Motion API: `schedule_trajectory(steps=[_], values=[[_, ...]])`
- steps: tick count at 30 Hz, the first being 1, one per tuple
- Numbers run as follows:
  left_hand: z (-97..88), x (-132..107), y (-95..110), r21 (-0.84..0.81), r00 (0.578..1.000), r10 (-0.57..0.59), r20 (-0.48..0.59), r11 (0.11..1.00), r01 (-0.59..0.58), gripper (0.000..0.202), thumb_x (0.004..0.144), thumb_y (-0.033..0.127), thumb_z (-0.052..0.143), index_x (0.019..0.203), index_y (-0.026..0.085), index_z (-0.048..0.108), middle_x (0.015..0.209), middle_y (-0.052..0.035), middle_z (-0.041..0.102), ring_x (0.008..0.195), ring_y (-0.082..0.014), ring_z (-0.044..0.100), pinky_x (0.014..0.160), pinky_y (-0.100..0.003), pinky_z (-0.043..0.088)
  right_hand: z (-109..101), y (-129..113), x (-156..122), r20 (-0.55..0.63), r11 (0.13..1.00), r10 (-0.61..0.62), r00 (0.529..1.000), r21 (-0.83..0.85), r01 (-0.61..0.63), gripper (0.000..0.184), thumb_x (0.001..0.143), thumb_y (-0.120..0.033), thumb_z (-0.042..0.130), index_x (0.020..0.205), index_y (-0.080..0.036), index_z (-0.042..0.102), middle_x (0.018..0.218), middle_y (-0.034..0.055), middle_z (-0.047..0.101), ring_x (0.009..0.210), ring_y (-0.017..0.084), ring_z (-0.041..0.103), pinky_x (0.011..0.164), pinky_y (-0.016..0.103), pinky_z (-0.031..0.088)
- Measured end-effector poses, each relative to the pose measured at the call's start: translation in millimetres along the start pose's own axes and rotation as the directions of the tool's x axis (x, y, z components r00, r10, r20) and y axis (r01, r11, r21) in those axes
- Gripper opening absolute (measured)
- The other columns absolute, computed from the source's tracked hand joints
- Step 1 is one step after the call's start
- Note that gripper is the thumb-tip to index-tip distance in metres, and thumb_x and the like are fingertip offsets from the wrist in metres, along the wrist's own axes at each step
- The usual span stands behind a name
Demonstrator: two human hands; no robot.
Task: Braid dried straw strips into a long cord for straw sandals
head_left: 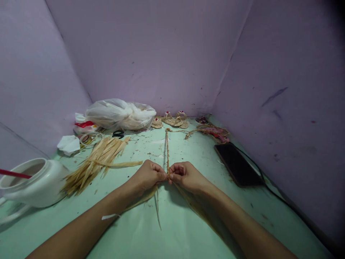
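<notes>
A thin braided cord (167,151) of tan plant fibre runs straight away from me to a point on the green surface. At its near end my left hand (152,174) and my right hand (185,176) pinch it, fingertips almost touching. Loose flat strands of fibre trail from the pinch: one strip (198,208) passes under my right forearm, another (145,198) under my left. A thin strand (158,212) hangs down between them. Left of my hands lies a bundle of dry fibre strips (99,158), one strip pointing toward my left hand.
A white pot (51,187) with a red stick stands at left. Behind are a plastic bag (121,114), scissors (118,134), a clear ring (92,139) and small woven sandals (172,120). A tangled cord pile (215,131) and a dark tablet (238,165) with a cable lie right. Walls enclose the surface.
</notes>
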State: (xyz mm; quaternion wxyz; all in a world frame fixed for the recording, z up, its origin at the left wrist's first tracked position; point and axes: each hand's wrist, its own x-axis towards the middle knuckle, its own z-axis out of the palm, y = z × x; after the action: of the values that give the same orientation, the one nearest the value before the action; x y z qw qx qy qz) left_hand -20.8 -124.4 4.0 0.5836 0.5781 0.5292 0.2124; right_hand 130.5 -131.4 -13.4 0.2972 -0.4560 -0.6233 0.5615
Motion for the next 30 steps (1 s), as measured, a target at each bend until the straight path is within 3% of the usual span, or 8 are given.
schedule_trajectory(steps=[4,8,13,17,21,24,26,30], values=[[8.0,2,-9,0.044,0.987,0.123,-0.103,0.992,-0.119,0.014,0.055,0.023,0.052,0.048,0.011,0.053,0.041,0.005,0.034,0.044,-0.0043,0.024,0.042,-0.02,0.016,-1,2,-2,-0.118,0.97,-0.031,0.992,-0.244,0.002,0.007,0.064,-0.018,0.052,0.061,-0.013,0.055,0.052,-0.0015,0.051,0.047,0.006,0.038,0.044,0.019,0.027],[13.7,3,-16,0.05,0.988,0.079,-0.131,0.996,-0.073,0.011,0.056,0.019,0.048,0.048,0.013,0.051,0.04,0.0058,0.032,0.041,-0.0042,0.022,0.041,-0.021,0.014,-4,-1,-8,-0.221,0.894,-0.001,0.975,-0.437,-0.098,0.015,0.063,-0.027,0.056,0.06,-0.013,0.06,0.05,-0.0005,0.052,0.047,0.008,0.04,0.043,0.019,0.026],[20.5,2,-12,-0.012,0.985,0.031,-0.167,0.999,-0.033,0.01,0.053,0.014,0.046,0.045,0.012,0.051,0.038,0.0052,0.034,0.039,-0.0041,0.024,0.041,-0.021,0.015,5,-11,-18,-0.227,0.865,0.107,0.968,-0.459,-0.203,0.014,0.062,-0.022,0.052,0.059,-0.014,0.063,0.047,0.0005,0.052,0.043,0.008,0.04,0.041,0.02,0.023],[23.3,-3,-4,-0.226,0.986,-0.092,-0.142,0.972,0.058,0.008,0.048,0.01,0.044,0.043,0.012,0.049,0.037,0.0044,0.036,0.038,-0.004,0.025,0.04,-0.021,0.013,24,-18,-27,-0.218,0.779,-0.012,0.976,-0.614,-0.127,0.015,0.063,-0.017,0.049,0.058,-0.015,0.064,0.05,0.0027,0.056,0.043,0.009,0.041,0.043,0.022,0.022],[19.4,-4,-5,-0.269,0.989,-0.121,-0.083,0.959,0.095,0.004,0.048,0.013,0.047,0.046,0.012,0.049,0.037,0.0051,0.036,0.037,-0.0039,0.024,0.04,-0.02,0.012,32,-21,-32,-0.161,0.677,-0.122,0.979,-0.735,-0.037,0.02,0.066,-0.016,0.046,0.061,-0.016,0.065,0.055,0.0048,0.06,0.046,0.01,0.042,0.047,0.024,0.022],[16.1,-2,-8,-0.258,0.998,-0.036,-0.044,0.966,0.024,0.003,0.047,0.015,0.049,0.047,0.012,0.05,0.04,0.0034,0.041,0.04,-0.0049,0.03,0.042,-0.02,0.018,22,-21,-30,-0.106,0.719,-0.089,0.99,-0.695,-0.01,0.016,0.067,-0.022,0.05,0.06,-0.016,0.064,0.053,0.0028,0.057,0.046,0.01,0.04,0.046,0.023,0.022],[14.8,-1,-9,-0.241,1.0,-0.009,-0.02,0.971,0.004,0.006,0.049,0.018,0.051,0.047,0.013,0.047,0.038,0.0052,0.037,0.039,-0.0041,0.027,0.042,-0.02,0.017,10,-20,-25,-0.146,0.818,-0.045,0.988,-0.573,-0.047,0.021,0.068,-0.032,0.052,0.057,-0.016,0.062,0.049,0.0013,0.053,0.046,0.009,0.039,0.045,0.022,0.023],[14.5,-2,-7,-0.195,1.0,-0.009,0.001,0.981,0.009,0.013,0.052,0.024,0.053,0.049,0.014,0.046,0.038,0.0069,0.032,0.038,-0.0032,0.021,0.042,-0.021,0.012,-4,-17,-14,-0.307,0.987,0.129,0.943,-0.047,-0.151,0.015,0.069,-0.029,0.052,0.064,-0.015,0.055,0.055,0.0005,0.052,0.048,0.009,0.043,0.048,0.021,0.032]])
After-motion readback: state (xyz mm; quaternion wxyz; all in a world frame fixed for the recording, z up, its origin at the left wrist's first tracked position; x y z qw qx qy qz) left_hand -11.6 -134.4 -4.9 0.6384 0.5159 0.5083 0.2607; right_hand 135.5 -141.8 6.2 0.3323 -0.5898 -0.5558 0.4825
